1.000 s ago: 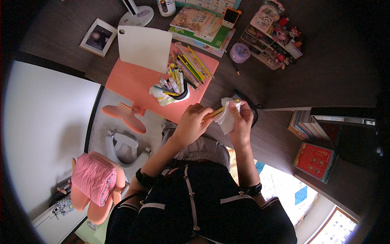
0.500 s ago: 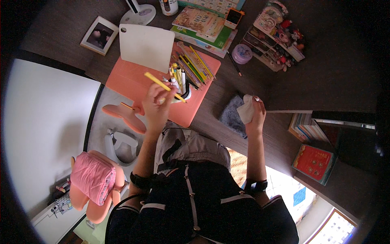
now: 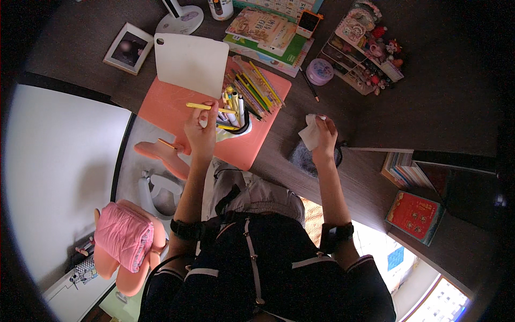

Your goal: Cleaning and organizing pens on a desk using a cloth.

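Note:
A yellow pencil (image 3: 197, 105) is pinched in my left hand (image 3: 201, 133), lying almost level above the pink desk mat (image 3: 247, 153). Just right of that hand stands a white pencil holder (image 3: 245, 130) filled with pens and pencils. My right hand (image 3: 325, 142) is closed on a crumpled white tissue (image 3: 309, 131). Beneath it, on the dark desk, rests a fuzzy grey pouch (image 3: 307, 161), partly covered by the hand. Several loose coloured pencils (image 3: 255, 88) are spread over the far right part of the mat.
A white board-like panel (image 3: 192, 64) with a corner hole lies across the mat's far edge. Behind are books (image 3: 263, 29), a framed photo (image 3: 129, 48) and a lamp base (image 3: 181, 22). A round purple tin (image 3: 320, 72) sits beside a trinket organiser (image 3: 354, 59).
My left hand has drawn slightly left, and the pencil has turned from slanting to nearly level. My right hand with the tissue has shifted left and a little toward the far side, uncovering more pouch.

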`<state>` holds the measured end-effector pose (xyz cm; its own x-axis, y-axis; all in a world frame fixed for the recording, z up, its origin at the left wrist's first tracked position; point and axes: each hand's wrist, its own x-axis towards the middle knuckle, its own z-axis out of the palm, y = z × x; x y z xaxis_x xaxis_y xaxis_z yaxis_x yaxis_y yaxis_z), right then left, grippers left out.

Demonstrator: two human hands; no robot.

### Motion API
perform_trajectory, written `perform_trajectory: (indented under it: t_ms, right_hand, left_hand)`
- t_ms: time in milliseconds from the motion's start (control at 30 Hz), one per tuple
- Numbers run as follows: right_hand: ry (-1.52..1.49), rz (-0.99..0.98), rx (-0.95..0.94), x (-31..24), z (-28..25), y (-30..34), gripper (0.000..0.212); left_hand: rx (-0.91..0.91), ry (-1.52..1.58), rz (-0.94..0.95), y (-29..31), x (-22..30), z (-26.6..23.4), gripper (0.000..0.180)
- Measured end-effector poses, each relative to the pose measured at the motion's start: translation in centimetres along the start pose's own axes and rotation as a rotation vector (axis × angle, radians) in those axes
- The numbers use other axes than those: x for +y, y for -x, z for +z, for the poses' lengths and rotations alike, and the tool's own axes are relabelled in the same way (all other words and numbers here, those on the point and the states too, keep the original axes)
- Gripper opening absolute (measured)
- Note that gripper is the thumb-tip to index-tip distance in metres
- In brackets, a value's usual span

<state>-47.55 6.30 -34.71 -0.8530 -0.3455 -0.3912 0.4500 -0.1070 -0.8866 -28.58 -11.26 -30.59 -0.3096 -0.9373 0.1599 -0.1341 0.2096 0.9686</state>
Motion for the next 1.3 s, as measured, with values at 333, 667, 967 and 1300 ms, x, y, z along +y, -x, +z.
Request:
perform_trajectory:
  t_ms: [333,667,967,1300]
  right_hand:
    - [0.633,-0.104,-0.101,0.8,3.7,-7.3,0.025]
    - [1.436,-0.399,-0.392,2.2,8.8,-11.5,0.032]
    - [1.541,-0.342,-0.4,5.5,8.8,-12.2,0.032]
    - [1.536,-0.365,-0.456,5.0,7.5,-12.2,0.026]
  left_hand:
    - [-0.051,-0.35,0.257,0.1,-1.8,-0.5,0.013]
    - [0.01,-0.555,0.158,0.8,-0.7,-0.2,0.017]
    - [-0.027,-0.598,0.042,1.1,-0.7,-0.8,0.017]
    - [-0.009,-0.321,0.017,0.6,-0.9,-0.8,0.029]
